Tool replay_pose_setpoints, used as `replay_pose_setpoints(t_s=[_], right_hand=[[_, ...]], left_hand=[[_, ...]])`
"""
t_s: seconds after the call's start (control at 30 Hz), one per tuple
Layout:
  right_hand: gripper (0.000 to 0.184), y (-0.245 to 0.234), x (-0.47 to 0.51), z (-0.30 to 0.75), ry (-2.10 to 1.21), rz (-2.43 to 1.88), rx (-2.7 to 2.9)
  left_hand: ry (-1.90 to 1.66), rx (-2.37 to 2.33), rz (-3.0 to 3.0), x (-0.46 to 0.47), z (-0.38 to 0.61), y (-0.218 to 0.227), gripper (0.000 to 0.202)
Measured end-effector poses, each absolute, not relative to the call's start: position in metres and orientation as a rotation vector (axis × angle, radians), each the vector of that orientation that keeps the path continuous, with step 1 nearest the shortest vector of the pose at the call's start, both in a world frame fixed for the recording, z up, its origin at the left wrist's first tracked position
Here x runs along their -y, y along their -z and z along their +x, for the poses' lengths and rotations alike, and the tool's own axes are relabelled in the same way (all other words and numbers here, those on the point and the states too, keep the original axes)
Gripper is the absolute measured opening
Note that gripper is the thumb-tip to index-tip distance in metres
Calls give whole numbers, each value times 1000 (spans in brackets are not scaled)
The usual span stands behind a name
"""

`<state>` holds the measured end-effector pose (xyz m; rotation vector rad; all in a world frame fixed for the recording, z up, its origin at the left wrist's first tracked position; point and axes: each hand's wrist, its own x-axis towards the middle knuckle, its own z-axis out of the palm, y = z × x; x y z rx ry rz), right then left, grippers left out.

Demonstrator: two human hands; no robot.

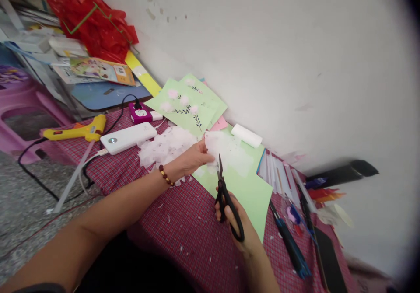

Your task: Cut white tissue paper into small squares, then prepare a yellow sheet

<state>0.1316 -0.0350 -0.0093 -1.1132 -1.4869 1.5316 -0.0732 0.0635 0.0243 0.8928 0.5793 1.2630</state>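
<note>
My left hand (196, 157), with a beaded bracelet on its wrist, pinches a thin white paper piece (215, 141) at its near edge. In my right hand (238, 214) is a pair of black-handled scissors (222, 183), fingers through the loops. The blades point away from me, slightly apart, with their tips close to the left thumb and the white paper. Beneath both lies a light green sheet (244, 192). A heap of thin white paper cutouts (167, 146) spreads left of my left hand.
Green cards with pale flowers (183, 105) lean toward the wall. A white power bank (128, 138), a purple socket adapter (140, 113) and a yellow glue gun (78, 130) lie left. A white paper roll (246, 135) lies behind; a blue-black cutter (290, 242) lies right.
</note>
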Motion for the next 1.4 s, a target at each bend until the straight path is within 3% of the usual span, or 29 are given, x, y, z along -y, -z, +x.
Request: replay_pose_setpoints(t_s=[0.77,1.4], right_hand=[[46,8,35,128,-1466,-1147,1404],[64,10,36,124,-1432,-1343,1417]], left_hand=[[-1245,-577,900,-50,-54,-13,54],[-1162,-568,899,-54,-55,-10,46]])
